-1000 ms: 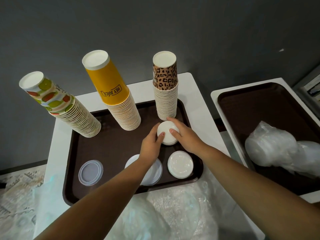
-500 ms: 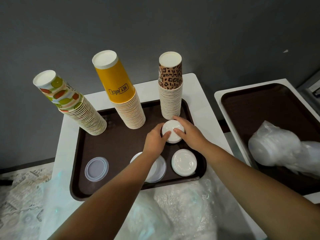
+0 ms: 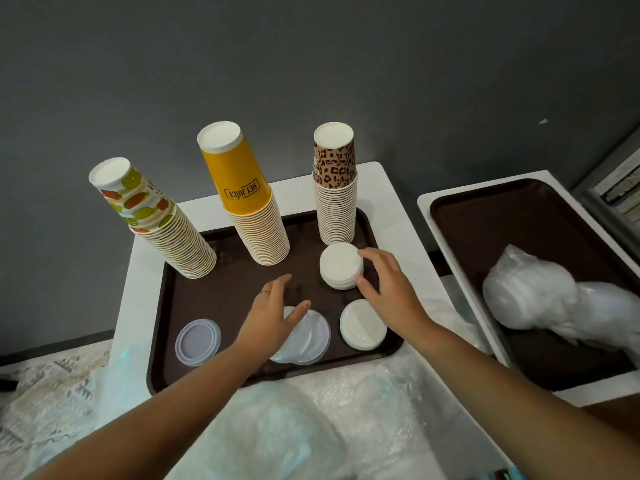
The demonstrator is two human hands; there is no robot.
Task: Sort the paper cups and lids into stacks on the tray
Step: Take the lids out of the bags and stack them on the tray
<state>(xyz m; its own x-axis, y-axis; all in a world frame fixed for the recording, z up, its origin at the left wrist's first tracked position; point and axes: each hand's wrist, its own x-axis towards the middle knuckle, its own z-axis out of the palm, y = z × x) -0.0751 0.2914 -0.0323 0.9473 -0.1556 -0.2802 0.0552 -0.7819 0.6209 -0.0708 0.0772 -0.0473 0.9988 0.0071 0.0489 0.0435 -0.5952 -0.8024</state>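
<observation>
On the brown tray (image 3: 194, 292) stand three upside-down cup stacks: fruit-print (image 3: 159, 226), yellow (image 3: 252, 216) and leopard-print (image 3: 335, 192). A short stack of white lids (image 3: 341, 266) sits in front of the leopard cups. My right hand (image 3: 388, 289) is beside it on the right, index finger and thumb touching its edge, fingers spread. My left hand (image 3: 273, 313) hovers open over overlapping clear lids (image 3: 311, 337), fingers straight. A white lid (image 3: 363, 329) lies front right, a clear lid (image 3: 198, 341) front left.
A second brown tray (image 3: 491, 216) on the right holds a plastic bag of lids (image 3: 540, 299). Crumpled clear plastic wrap (image 3: 311, 427) covers the table edge in front of the tray. A grey wall rises close behind the cups.
My left hand has left the white lid stack and drawn back over the clear lids. My right hand has loosened and shifted to the stack's right side.
</observation>
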